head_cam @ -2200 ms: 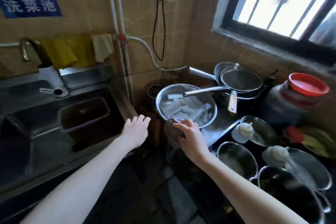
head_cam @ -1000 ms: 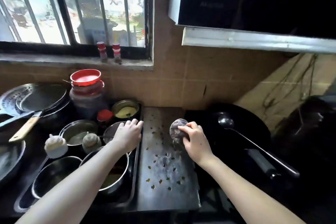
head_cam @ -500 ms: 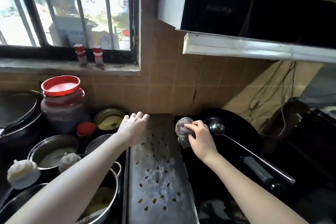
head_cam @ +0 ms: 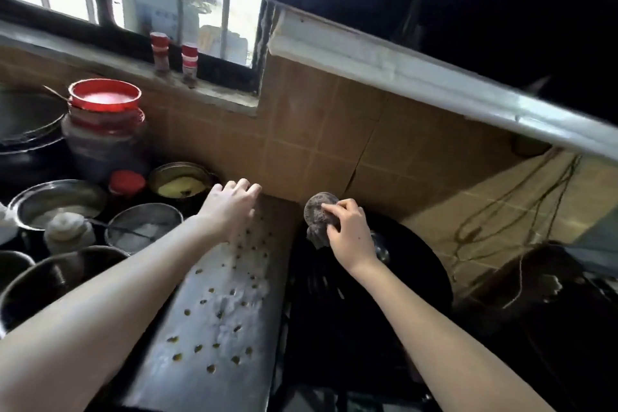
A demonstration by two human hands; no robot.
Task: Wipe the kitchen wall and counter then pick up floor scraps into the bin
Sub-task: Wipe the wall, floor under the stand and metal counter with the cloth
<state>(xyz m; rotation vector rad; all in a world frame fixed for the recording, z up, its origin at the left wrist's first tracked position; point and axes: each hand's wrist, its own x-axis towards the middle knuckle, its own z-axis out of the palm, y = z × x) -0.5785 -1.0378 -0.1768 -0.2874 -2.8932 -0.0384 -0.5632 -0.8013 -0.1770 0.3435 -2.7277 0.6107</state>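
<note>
Right, we're opening the wall wipe. Our right hand [head_cam: 351, 232] is gripping the scrubber [head_cam: 317, 212], thumb and curled fingers wrapped round it. It's at centre of frame, at the foot of the wall [head_cam: 317, 130], just above the wok's [head_cam: 401, 278] far rim. Touching tile or not, we can't tell. Our left hand [head_cam: 230, 207] is resting loose-fingered on the far end of the plate [head_cam: 214, 318], holding nothing. We're reading it as a brace.

We're suggesting:
- Going top down: starting under the hood lip [head_cam: 401, 67] in the upper right and working toward the plate, so runoff is landing on tile we're yet to wipe.
- Pressing with a flatter pad, since the bunched wad is giving us a small contact patch.
- Running overlapping strokes along the grout lines, where grease is likely sitting.
- Planting the left hand firmly while we're reaching over the wok.
- Watching drips: the wok is sitting directly under the scrubber, and the open bowl [head_cam: 182, 184] of yellow stuff is sitting just left of the left hand.
- Staying off the cables [head_cam: 481, 214] hanging at the right of frame.

Plate is showing whitish residue, so the counter is waiting. Floor and bin aren't in view.
</note>
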